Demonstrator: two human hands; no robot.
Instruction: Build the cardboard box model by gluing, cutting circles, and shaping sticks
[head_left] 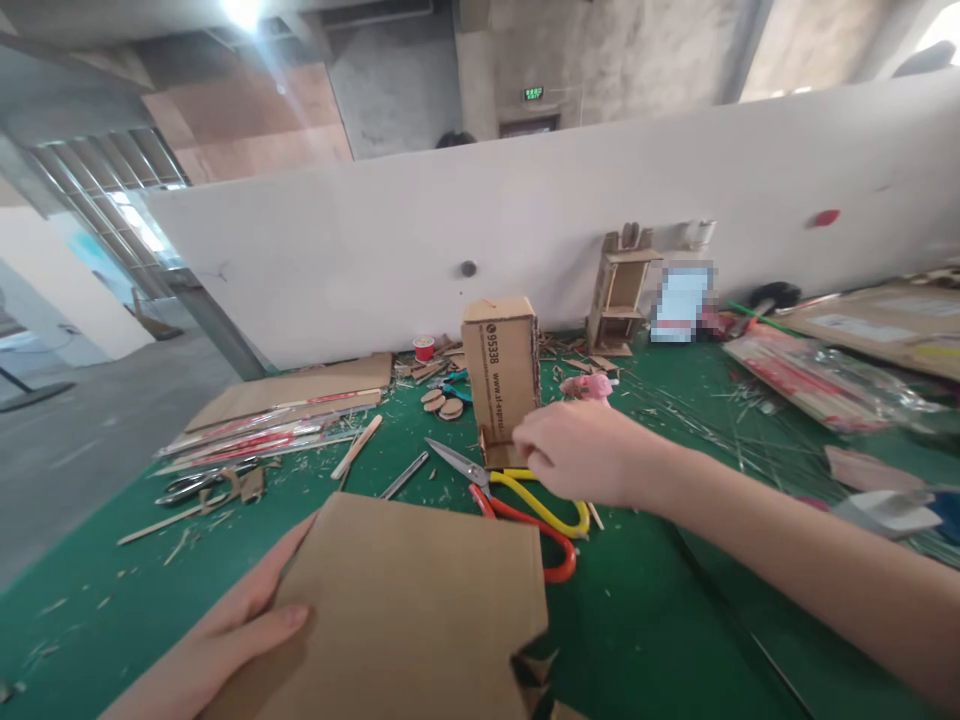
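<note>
My left hand (244, 625) grips a brown cardboard piece (420, 600) by its left side, thumb on top. The piece has a torn, bent lower right corner. Over the table, my right hand (581, 455) is closed with curled fingers beside the lower right of a small upright cardboard box (499, 385) with printed lettering. Whether the fingers touch the box or pinch anything is hidden. Below this hand lie scissors (480, 478) with one yellow and one red handle, blades apart. A slim metallic tool (405, 475) lies left of them.
Round cardboard discs (450, 408), a red-and-white spool (424, 348) and a pink glue gun (589, 387) lie farther back. A cardboard shelf model (621, 300) stands by the white partition (360, 240). Bagged sticks (262, 435) are left; clear packaging (840, 380) lies right.
</note>
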